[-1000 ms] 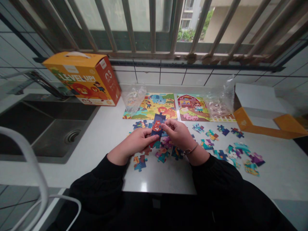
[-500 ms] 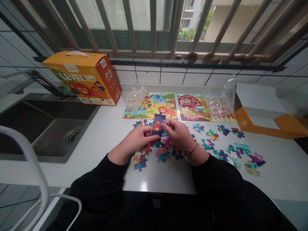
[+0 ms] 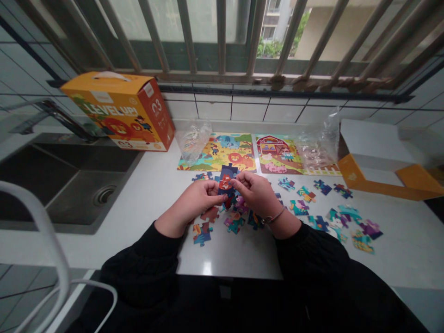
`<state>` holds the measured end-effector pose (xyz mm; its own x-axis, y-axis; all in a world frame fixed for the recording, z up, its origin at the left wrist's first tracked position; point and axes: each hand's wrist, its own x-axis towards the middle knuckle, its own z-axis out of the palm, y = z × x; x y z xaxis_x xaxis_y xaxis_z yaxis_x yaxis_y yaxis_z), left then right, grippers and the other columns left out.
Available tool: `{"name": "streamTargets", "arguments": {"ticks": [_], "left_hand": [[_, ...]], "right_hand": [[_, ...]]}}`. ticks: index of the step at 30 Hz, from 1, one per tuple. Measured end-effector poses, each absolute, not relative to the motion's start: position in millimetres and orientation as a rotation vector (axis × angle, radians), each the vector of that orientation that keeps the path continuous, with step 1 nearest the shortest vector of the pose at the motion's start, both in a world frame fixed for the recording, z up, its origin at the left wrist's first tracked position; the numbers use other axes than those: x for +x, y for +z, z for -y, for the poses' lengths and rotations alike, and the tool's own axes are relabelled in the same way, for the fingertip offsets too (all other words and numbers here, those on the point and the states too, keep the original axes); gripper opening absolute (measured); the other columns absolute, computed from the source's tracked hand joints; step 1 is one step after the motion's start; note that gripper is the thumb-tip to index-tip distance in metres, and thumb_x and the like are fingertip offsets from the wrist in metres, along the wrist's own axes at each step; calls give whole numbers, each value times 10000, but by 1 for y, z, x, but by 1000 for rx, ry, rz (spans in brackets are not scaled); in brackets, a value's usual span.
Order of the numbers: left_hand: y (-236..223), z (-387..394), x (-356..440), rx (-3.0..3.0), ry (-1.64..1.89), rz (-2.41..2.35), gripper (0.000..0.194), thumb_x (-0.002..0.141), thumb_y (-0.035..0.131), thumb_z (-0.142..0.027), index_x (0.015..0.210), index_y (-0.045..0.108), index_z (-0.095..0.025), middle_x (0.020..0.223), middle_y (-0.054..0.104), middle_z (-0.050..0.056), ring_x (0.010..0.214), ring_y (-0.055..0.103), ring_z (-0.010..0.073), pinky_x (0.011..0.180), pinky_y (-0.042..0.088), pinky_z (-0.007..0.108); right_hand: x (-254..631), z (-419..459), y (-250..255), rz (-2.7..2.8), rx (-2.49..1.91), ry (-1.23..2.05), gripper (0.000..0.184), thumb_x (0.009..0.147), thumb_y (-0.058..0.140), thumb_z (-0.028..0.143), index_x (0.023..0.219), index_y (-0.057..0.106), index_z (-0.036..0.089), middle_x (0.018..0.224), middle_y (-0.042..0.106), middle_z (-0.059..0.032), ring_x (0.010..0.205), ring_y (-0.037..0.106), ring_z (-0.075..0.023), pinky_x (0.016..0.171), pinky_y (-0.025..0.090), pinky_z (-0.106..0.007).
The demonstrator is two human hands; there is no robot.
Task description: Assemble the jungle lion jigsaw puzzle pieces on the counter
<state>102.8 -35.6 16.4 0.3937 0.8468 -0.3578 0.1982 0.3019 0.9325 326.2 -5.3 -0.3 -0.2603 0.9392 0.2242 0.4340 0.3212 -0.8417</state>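
Note:
Both my hands meet over the white counter (image 3: 243, 254). My left hand (image 3: 194, 203) and my right hand (image 3: 255, 194) pinch the same joined puzzle pieces (image 3: 226, 179), dark blue with a red figure, held just above the counter. Loose puzzle pieces (image 3: 234, 223) lie under and around my hands, and more loose pieces (image 3: 333, 217) are spread to the right. A bracelet sits on my right wrist.
Two picture sheets, a yellow one (image 3: 222, 152) and a barn one (image 3: 277, 155), lie behind my hands with clear plastic bags (image 3: 192, 138) on them. An orange puzzle box (image 3: 121, 111) stands back left, an open box tray (image 3: 374, 157) right, a sink (image 3: 69, 185) left.
My hands have drawn slightly closer together on the joined pieces and lifted them a little; the pieces on the counter have not moved.

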Motion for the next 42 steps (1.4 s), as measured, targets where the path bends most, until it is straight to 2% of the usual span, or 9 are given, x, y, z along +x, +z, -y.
{"name": "streamTargets", "arguments": {"ticks": [5, 8, 12, 26, 33, 38, 42], "left_hand": [[14, 33, 103, 1295, 581, -1161, 321, 906, 824, -446, 997, 622, -214, 529, 638, -53, 369, 549, 135, 394, 309, 213], [13, 33, 104, 1354, 546, -1169, 255, 928, 775, -411, 971, 611, -221, 517, 624, -58, 362, 543, 135, 388, 309, 213], [15, 35, 104, 1375, 508, -1191, 195, 935, 738, -360, 1025, 674, -200, 549, 624, -50, 404, 572, 134, 411, 374, 211], [17, 35, 99, 1393, 495, -1129, 409, 965, 764, -475, 1239, 733, -174, 561, 629, -32, 438, 575, 144, 436, 404, 219], [14, 33, 98, 1230, 538, -1037, 455, 934, 827, -540, 1198, 729, -182, 592, 590, -52, 408, 478, 100, 425, 409, 215], [14, 34, 98, 1165, 523, -1048, 490, 898, 866, -535, 1202, 741, -171, 705, 671, -12, 423, 500, 87, 413, 390, 209], [16, 35, 100, 1205, 515, -1085, 484, 890, 870, -508, 1210, 745, -167, 659, 647, -30, 420, 515, 101, 403, 389, 214]], "right_hand": [[327, 4, -1, 1825, -1236, 862, 315, 1001, 651, 509, 843, 637, 237, 661, 612, 20, 584, 509, -155, 610, 385, -298], [327, 4, -1, 1830, -1255, 860, 312, 993, 655, 509, 843, 640, 236, 674, 627, 13, 600, 522, -161, 607, 383, -298], [327, 3, -1, 1854, -1260, 863, 288, 1004, 652, 480, 857, 651, 233, 705, 651, 5, 626, 543, -165, 625, 396, -296], [329, 2, -2, 1918, -1248, 831, 246, 1013, 671, 446, 884, 671, 237, 726, 659, 3, 648, 545, -171, 644, 395, -300], [328, 4, 0, 1871, -1215, 802, 279, 998, 648, 477, 858, 649, 235, 717, 630, 2, 638, 510, -168, 633, 375, -302], [328, 5, 0, 1856, -1210, 850, 290, 995, 644, 491, 865, 654, 232, 709, 630, 3, 633, 512, -165, 619, 378, -297], [327, 4, -1, 1842, -1206, 934, 334, 1005, 640, 535, 865, 648, 232, 691, 628, 7, 621, 523, -163, 604, 385, -295]]}}
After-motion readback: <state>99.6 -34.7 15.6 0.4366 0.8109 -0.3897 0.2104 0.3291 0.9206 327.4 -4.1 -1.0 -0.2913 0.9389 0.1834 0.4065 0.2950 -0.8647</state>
